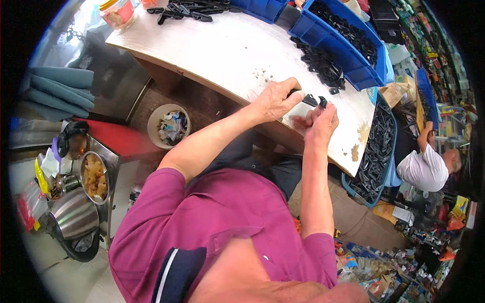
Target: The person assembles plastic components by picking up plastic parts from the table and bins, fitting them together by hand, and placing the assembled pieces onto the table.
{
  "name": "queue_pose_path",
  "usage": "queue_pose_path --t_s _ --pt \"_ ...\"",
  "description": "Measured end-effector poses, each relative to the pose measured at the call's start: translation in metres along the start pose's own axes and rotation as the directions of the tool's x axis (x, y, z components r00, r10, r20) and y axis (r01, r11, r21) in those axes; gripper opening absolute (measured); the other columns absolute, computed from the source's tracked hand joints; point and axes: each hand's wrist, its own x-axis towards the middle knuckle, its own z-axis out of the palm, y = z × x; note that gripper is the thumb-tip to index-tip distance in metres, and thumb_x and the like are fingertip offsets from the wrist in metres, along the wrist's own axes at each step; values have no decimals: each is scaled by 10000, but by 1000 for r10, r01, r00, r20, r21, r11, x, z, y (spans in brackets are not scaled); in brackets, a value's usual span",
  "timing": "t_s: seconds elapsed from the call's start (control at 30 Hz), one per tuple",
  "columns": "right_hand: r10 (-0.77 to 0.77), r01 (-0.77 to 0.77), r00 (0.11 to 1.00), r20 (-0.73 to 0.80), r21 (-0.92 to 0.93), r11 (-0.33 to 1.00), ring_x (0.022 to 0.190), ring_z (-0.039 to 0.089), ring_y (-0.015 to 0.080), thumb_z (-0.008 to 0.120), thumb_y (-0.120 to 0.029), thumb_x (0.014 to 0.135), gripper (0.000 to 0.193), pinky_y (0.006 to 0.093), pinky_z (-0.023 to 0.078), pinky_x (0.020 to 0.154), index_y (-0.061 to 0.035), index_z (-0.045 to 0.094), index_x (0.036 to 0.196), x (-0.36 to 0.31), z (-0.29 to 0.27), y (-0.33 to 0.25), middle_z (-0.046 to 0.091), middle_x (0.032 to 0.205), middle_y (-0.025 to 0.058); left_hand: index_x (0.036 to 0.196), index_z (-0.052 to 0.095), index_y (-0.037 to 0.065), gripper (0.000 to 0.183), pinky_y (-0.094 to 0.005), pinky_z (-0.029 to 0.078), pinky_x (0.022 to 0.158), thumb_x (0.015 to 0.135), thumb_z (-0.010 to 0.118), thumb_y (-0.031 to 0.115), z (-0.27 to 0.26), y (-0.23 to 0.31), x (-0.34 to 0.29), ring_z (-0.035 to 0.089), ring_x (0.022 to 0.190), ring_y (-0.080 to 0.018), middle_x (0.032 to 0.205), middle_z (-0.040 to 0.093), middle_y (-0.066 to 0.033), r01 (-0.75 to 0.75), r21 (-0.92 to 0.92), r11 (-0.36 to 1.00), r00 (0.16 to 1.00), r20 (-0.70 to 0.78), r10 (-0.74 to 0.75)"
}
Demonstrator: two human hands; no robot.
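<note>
Pinching a small black plastic part (314, 100) between both hands: left hand (275, 99) fingers clamped on its left end, right hand (321, 121) gripping from the near side.

The bench (227, 45) is pale cream, with brown worn patches along its near edge and right corner. Black plastic parts (323, 65) lie heaped by its right edge, and more black parts (187, 9) at its far edge. The bins (353, 55) at the far right corner are bright blue. The person's shirt (217, 227) is magenta with a navy, white-striped collar. A beige bucket (169, 126) stands below the bench, beside a red stool (121, 139).
</note>
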Motion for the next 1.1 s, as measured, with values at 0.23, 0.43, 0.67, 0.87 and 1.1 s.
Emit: queue_pose_path --t_s 0.23,0.43,0.67,0.87,1.1 --pt "-89 90 996 29 -37 995 439 382 95 440 -293 990 274 288 446 363 -66 522 859 -4 -2 7 410 560 -2 925 609 -31 276 -309 459 624 958 558 238 13 -6 5 517 682 -116 710 574 -55 27 -101 995 999 44 -23" --pt "-229 231 973 31 -116 966 474 402 88 473 -278 985 266 250 355 435 -68 538 836 2 -11 22 435 586 -7 905 603 -32 291 -315 454 595 951 540 248 22 -3 8 501 660 -102 683 551 -43 176 -174 969 984 19 -175" --pt "-263 268 963 62 -90 959 774 508 138 527 -278 988 240 319 482 693 -64 530 882 3 -26 22 505 846 6 905 579 -34 310 -422 494 662 942 533 271 65 15 -8 632 712 -359 780 615 -256 74 -174 982 983 -155 -102" --pt "-80 81 997 10 -167 983 561 415 119 455 -272 967 266 320 466 561 -48 494 829 0 -15 10 430 688 -11 985 592 7 268 -452 501 738 935 535 264 19 3 -8 629 879 -377 904 624 -227 21 23 1000 1000 -17 -21" --pt "98 -96 968 -233 23 995 428 336 188 424 -318 954 328 530 562 590 -52 392 763 28 -47 -41 234 513 25 978 656 100 222 -416 502 765 785 554 56 -180 -83 82 560 990 -312 1019 622 -103 70 937 343 712 -287 640"
